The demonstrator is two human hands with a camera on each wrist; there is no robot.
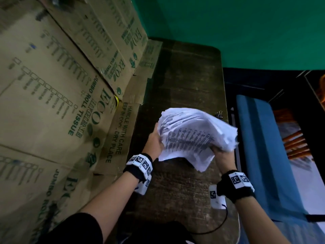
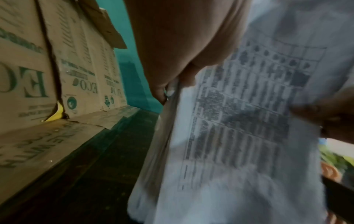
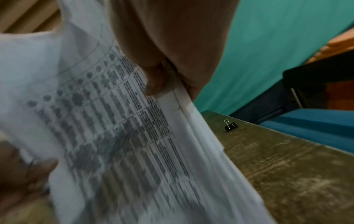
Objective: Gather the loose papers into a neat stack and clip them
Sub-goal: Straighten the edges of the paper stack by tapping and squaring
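Observation:
A thick bundle of white printed papers (image 1: 191, 136) is held up off the dark wooden table (image 1: 184, 76), its sheets uneven at the edges. My left hand (image 1: 155, 140) grips the bundle's left edge, thumb on the printed face (image 2: 229, 136). My right hand (image 1: 222, 154) grips the right edge, with fingers curled round the sheets (image 3: 134, 136). A small black binder clip (image 1: 219, 114) lies on the table near its right edge, beyond the papers and apart from both hands; the right wrist view shows the binder clip (image 3: 230, 125) too.
Tall cardboard boxes (image 1: 61, 85) with green print line the table's left side, their flaps lying on the tabletop. A green wall (image 1: 228, 29) stands behind. A blue bench (image 1: 260, 147) runs along the table's right edge. A black cable (image 1: 218, 226) hangs near the front edge.

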